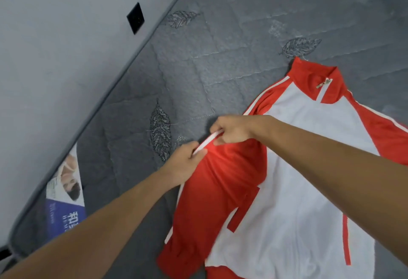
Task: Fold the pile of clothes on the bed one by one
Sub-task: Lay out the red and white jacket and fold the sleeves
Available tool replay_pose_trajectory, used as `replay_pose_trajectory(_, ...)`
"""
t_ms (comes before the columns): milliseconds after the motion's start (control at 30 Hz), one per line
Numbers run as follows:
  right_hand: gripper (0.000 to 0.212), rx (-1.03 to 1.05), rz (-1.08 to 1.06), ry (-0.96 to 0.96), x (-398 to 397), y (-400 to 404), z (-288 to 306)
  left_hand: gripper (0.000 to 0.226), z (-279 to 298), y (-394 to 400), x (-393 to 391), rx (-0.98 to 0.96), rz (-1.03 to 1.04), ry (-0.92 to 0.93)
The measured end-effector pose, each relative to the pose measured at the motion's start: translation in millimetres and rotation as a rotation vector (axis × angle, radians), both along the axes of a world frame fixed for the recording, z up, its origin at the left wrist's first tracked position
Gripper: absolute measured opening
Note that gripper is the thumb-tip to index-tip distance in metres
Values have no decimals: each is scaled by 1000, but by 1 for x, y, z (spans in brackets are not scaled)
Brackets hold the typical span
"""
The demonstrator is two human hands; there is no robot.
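Pinching the jacket's (pixel 298 168) folded sleeve (pixel 220 181), both the left hand (pixel 185 161) and right hand (pixel 231 128) are gripping its white stripe above the mattress (pixel 198 69).

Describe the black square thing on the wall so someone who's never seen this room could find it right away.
Start at the grey quilted mattress and follow its piped long edge where it meets the pale wall. Just above that edge sits a small black square plate, probably a socket or switch. It is the only dark mark on the plain wall.
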State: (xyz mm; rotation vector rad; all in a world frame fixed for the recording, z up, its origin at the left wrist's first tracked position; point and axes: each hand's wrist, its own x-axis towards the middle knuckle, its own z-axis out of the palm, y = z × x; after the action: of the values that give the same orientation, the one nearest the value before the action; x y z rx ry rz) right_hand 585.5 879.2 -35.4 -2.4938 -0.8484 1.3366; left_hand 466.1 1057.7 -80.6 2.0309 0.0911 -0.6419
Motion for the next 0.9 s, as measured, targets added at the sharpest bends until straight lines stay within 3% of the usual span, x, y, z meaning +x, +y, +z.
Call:
replay_pose_trajectory(100,33,150,-195,-77,20,6,-7,12,15,30,29,-191,100,107)
replay_pose_trajectory(167,31,145,-254,-131,32,11,-13,20,21,56,42,-275,-76,366)
replay_pose_trajectory(233,31,122,-295,-185,43,13,-17,25,17,81,51,-220,-229,480)
replay_pose_trajectory(300,28,124,-324,-234,54,15,-20,18,6,100,66,-180,-91,377)
replay_pose_trajectory(400,19,117,-344,-361,73,21,-22,20,-7,120,105,-11,177,-24)
replay_pose_trajectory(500,32,73,-334,-527,102,34,-26,23,-10,137,150,127,265,-281)
replay_pose_trajectory(600,33,96,-356,-714,126,49,-31,21,-5,159,174,102,335,-280)
replay_pose_trajectory(733,30,55,-391,-1029,110,67,-37,23,-8,189,172,121,123,-45)
replay_pose_trajectory(833,47,234,-220,-929,79,88,-55,14,-17,196,178,213,76,-202)
replay_pose_trajectory(900,61,225,-173,-812,65,103,-73,12,-19,196,184,285,151,-357)
